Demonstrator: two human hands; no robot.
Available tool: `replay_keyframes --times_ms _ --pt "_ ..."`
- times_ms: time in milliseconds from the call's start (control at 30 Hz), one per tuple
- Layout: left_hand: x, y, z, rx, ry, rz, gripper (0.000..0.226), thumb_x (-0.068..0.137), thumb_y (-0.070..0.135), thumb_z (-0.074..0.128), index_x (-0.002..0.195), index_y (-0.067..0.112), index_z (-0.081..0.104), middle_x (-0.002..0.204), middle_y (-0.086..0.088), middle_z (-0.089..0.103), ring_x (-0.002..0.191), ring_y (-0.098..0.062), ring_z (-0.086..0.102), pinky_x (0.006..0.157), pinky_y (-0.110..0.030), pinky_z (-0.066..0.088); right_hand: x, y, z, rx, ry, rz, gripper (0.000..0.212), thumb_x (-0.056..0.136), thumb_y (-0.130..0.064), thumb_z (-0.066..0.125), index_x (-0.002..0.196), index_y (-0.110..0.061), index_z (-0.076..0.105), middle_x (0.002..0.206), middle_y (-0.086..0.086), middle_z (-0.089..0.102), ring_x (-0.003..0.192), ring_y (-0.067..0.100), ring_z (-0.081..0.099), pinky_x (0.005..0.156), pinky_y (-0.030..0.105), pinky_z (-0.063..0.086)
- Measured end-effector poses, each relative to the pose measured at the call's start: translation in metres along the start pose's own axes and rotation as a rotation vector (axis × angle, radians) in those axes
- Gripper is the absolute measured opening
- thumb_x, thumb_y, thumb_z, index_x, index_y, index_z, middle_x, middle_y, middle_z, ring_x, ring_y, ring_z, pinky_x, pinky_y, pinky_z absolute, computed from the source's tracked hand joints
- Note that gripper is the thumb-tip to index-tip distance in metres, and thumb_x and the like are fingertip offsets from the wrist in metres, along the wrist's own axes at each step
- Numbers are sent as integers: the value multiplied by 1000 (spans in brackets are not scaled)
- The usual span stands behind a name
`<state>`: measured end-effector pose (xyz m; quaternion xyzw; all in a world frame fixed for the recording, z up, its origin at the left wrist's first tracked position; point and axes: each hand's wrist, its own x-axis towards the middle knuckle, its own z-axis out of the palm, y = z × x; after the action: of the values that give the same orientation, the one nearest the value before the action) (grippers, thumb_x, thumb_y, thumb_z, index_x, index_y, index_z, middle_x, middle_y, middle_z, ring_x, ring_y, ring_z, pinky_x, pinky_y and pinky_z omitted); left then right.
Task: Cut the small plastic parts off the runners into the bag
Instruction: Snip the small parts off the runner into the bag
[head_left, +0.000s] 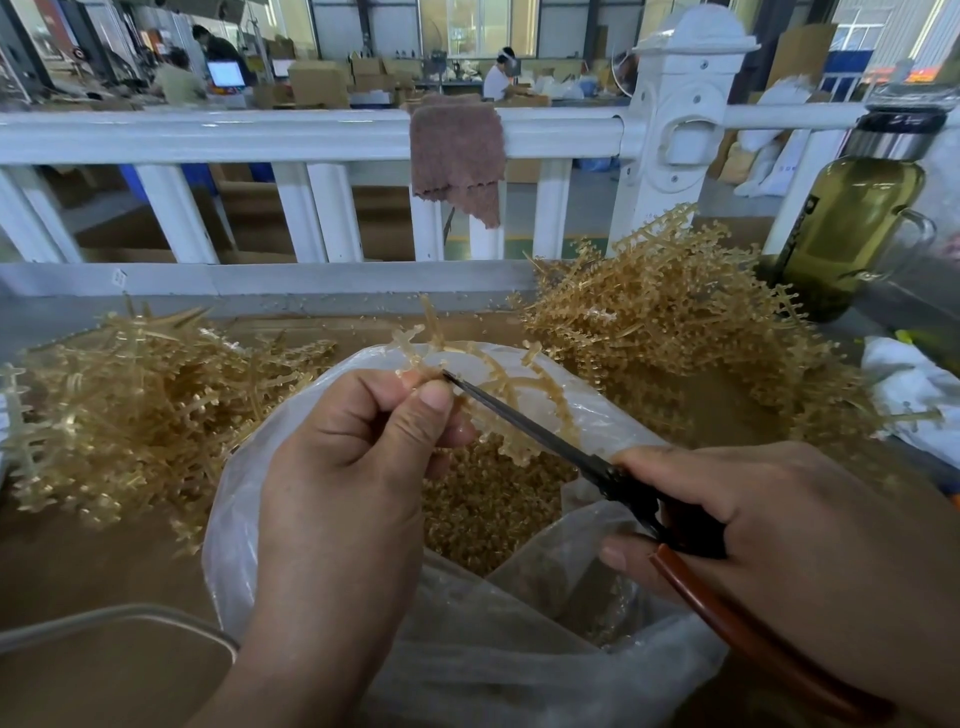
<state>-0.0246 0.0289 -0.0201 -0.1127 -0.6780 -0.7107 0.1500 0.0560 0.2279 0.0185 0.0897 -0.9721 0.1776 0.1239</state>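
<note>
Runner (511, 385) in left hand (353, 441) (over bag (244, 499))

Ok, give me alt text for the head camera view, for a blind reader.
A left hand pinches an amber plastic runner over a clear bag holding cut parts, while the right hand grips scissors, tips at the runner. Runner heaps lie on both sides.

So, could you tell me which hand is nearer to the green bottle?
Right. The right hand, holding the scissors, sits below the green bottle; the left hand, pinching a runner, is farther away over the bag.
</note>
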Motion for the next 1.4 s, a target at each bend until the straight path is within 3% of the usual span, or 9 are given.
replay_keyframes --times_ms 300,400,533,633,900,1400 --pt "0 0 -1 -30 -7 -14 19 84 40 65 76 24 71 76 0 75 73 -10 72 62 -21 55 0 1 -2 -31 -5 4 43 79 -66 45 93 -32 68 65 -19 64 62 -2 59 66 24 47" --pt "1 -2 -1 -45 1 -17 17 91 28 67 77 20 71 74 0 75 69 -7 71 63 -15 53 1 1 -1 2 -54 16 46 79 -69 44 91 -31 67 68 -18 64 65 -2 61 65 23 47" --pt "3 -5 -1 -132 -17 -50 20 94 17 68 75 25 70 71 -2 73 70 -12 70 63 -22 57 1 2 2 -12 -25 3 54 76 -75 46 97 -29 66 73 -16 67 67 2 63 64 28 50" --pt "4 -6 -2 -145 -23 -44 17 91 24 66 74 26 69 72 -2 72 71 -13 70 64 -24 58 1 2 2 -15 -43 1 54 77 -77 45 97 -31 66 73 -18 66 67 1 62 59 27 50" --pt "3 -9 -1 -122 -46 -18 19 96 24 62 80 26 72 76 -3 75 75 -14 72 67 -21 58 1 2 3 -9 -33 9 46 78 -71 45 91 -32 66 69 -18 61 68 2 59 68 23 46" --pt "4 -7 -3 -237 -112 -20 9 88 26 67 79 28 68 77 -3 72 76 -15 70 66 -25 56 3 -3 6 62 -46 48 59 75 -82 38 99 -34 63 78 -18 66 74 1 61 70 28 48"
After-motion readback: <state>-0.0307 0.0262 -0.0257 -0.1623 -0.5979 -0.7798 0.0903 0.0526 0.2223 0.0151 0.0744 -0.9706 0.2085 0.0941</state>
